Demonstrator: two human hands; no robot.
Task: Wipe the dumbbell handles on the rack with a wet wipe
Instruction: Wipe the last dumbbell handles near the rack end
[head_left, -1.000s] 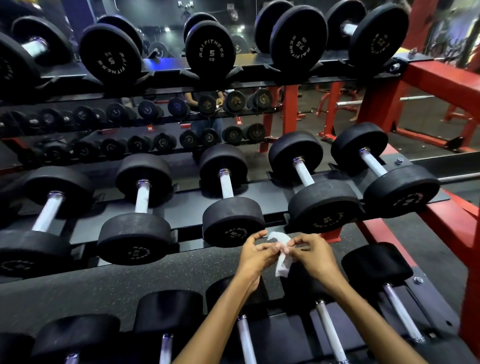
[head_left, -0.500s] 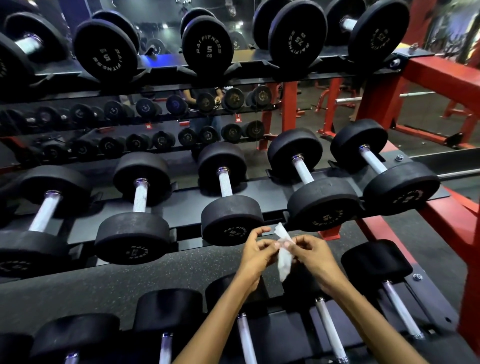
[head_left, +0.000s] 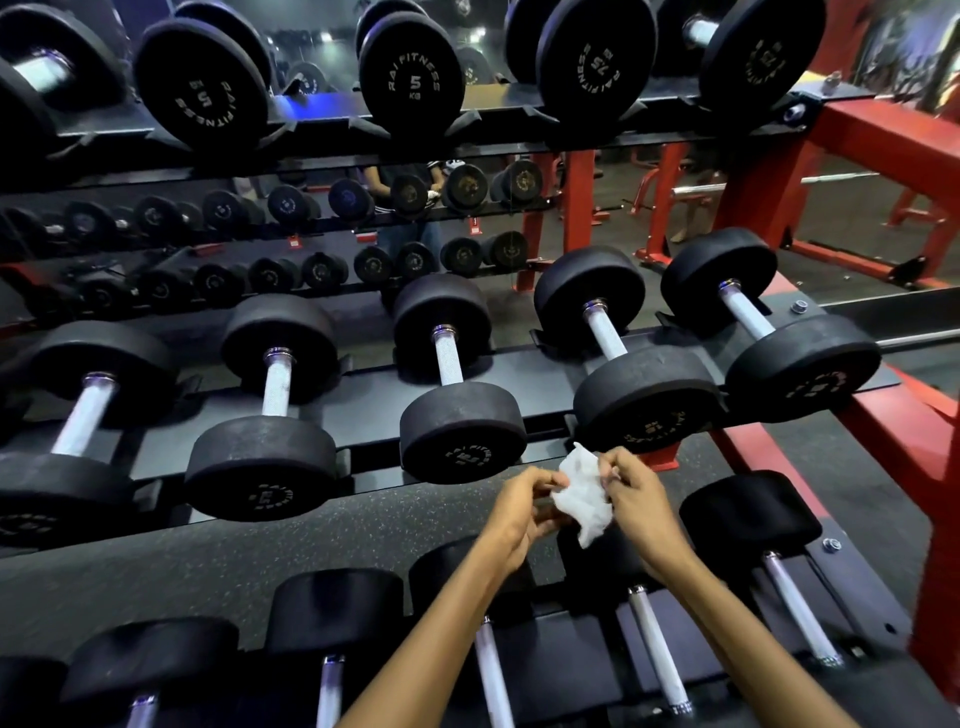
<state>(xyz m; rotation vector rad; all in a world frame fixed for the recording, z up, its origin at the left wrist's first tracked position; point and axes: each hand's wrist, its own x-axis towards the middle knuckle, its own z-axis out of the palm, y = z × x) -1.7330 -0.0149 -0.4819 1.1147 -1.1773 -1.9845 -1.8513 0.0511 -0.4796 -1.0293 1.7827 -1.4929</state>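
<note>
Head view, hands pinching crumpled white wipe

I see a three-tier black metal rack with red steel frame. Black round-headed dumbbells with silver knurled handles lie in rows across its tiers, heads resting in cradles.

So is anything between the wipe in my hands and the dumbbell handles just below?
Nothing visible. Both hands, left hand and right hand, pinch the wet wipe in open air above the bottom-row handle, which lies bare.
</note>
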